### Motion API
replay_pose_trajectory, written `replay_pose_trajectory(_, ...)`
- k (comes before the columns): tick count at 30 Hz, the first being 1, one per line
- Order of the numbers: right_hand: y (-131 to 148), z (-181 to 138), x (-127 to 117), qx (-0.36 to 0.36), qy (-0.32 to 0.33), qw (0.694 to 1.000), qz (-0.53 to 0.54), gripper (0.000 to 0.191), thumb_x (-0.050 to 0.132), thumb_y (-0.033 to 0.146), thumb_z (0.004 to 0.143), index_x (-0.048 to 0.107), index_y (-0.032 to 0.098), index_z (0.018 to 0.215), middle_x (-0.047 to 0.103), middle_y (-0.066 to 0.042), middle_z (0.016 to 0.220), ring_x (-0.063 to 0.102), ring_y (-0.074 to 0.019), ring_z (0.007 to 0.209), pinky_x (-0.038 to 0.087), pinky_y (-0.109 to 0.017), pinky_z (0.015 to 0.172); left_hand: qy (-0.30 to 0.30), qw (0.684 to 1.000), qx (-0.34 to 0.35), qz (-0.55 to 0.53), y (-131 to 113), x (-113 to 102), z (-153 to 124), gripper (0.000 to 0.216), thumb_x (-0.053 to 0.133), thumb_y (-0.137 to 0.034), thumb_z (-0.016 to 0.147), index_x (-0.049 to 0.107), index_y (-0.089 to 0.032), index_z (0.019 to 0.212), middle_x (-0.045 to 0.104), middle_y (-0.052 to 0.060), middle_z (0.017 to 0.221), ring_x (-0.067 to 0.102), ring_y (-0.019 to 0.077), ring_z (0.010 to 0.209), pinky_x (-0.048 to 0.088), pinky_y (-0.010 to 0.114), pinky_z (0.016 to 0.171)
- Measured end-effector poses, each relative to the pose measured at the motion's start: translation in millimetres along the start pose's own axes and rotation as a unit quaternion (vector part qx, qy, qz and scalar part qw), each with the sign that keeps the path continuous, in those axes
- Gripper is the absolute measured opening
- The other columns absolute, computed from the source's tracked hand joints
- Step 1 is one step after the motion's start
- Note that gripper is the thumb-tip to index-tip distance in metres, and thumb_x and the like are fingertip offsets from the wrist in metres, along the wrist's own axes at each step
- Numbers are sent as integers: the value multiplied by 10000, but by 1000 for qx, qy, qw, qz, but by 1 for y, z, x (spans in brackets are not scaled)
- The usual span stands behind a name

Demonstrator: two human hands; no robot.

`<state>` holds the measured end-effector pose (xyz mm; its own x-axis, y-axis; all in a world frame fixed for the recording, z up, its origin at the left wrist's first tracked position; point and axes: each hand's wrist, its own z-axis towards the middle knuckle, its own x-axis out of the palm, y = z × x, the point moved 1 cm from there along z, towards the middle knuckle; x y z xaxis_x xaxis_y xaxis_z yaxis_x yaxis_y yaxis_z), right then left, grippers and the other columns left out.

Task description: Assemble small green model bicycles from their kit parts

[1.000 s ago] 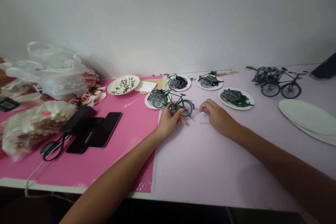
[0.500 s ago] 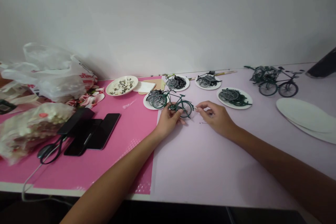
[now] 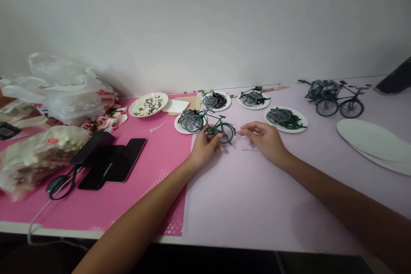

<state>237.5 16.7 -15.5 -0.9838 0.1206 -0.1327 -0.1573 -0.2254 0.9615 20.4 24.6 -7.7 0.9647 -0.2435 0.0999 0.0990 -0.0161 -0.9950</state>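
A small green model bicycle [image 3: 210, 125] stands upright on the pale lilac mat [image 3: 257, 192], where it meets the pink mat. My left hand [image 3: 205, 145] grips it at the frame, fingers closed round the lower middle. My right hand [image 3: 265, 138] rests just right of the rear wheel, thumb and forefinger pinched on a tiny thin part that points at the wheel. A small pin [image 3: 249, 150] lies on the mat under that hand.
Several white plates with wheels and bike parts [image 3: 285, 118] sit behind the hands. Finished model bicycles [image 3: 335, 98] stand far right, beside stacked white plates [image 3: 374, 143]. On the pink mat [image 3: 154, 162] lie phones [image 3: 126, 158], scissors [image 3: 61, 182], plastic bags [image 3: 61, 90] and a dish of small bits [image 3: 148, 104].
My right hand has crept a little left toward the bicycle's rear wheel, still pinched. My left hand keeps its hold; the view shifted slightly.
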Motion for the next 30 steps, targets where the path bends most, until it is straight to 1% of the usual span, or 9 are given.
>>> replay_pose_trajectory(2,-1,0,1,17,15,1000,15,450,860,601,747,776,187,904,792,-103,973,629,-141,614,525,-266,497,3,1000,1,2,1,0,1,538,803,-430,855,418,-191,1145,704,-17,743,688,140,518,477,232,536)
replay_pose_trajectory(4,-1,-1,3,45,24,998,39,476,861,621,739,762,188,910,781,-88,985,577,-103,560,497,-252,482,2,1000,1,3,2,0,1,551,804,-437,853,411,-195,1153,706,-18,755,700,150,526,478,233,533)
replay_pose_trajectory(7,0,-6,7,96,29,990,100,529,847,661,739,735,185,941,762,-74,939,535,-78,519,438,-234,456,7,1000,4,2,3,0,1,567,809,-450,846,406,-199,1156,698,-26,750,706,160,529,483,240,533)
replay_pose_trajectory(10,0,-10,11,135,38,983,122,579,857,672,722,731,185,1006,747,-60,873,485,-66,477,364,-225,418,13,1000,7,-4,4,-1,1,579,816,-466,838,406,-201,1150,702,-21,760,705,164,526,489,250,533)
replay_pose_trajectory(13,-1,-11,12,140,35,981,126,587,868,665,715,733,186,1026,760,-76,907,481,-70,492,334,-223,410,13,1000,7,-10,4,-1,1,583,824,-469,830,409,-204,1143,719,-6,792,707,165,525,483,251,526)
replay_pose_trajectory(15,-2,-10,11,142,40,980,132,573,860,655,735,732,185,1036,769,-83,926,468,-64,490,321,-220,411,15,1000,5,-11,3,-1,0,575,823,-462,834,413,-202,1142,728,2,805,709,164,529,481,250,528)
replay_pose_trajectory(18,-4,-10,11,151,50,979,128,569,846,652,758,721,178,1047,772,-76,884,432,-51,459,311,-220,412,13,1000,1,-9,1,0,-1,573,820,-457,839,415,-198,1150,727,-2,779,703,160,524,474,246,530)
replay_pose_trajectory(24,-6,-9,11,153,50,980,115,603,839,685,740,698,175,1030,792,-102,889,459,-64,463,338,-228,424,7,1000,-2,-12,-1,0,-2,589,831,-468,824,416,-199,1145,722,-17,733,682,149,506,487,251,530)
replay_pose_trajectory(30,-9,-9,12,146,52,982,109,574,827,672,762,701,181,1031,796,-107,905,552,-101,540,387,-233,455,4,1000,2,-6,-1,1,-2,590,827,-481,820,424,-194,1141,705,-24,720,683,146,519,487,246,530)
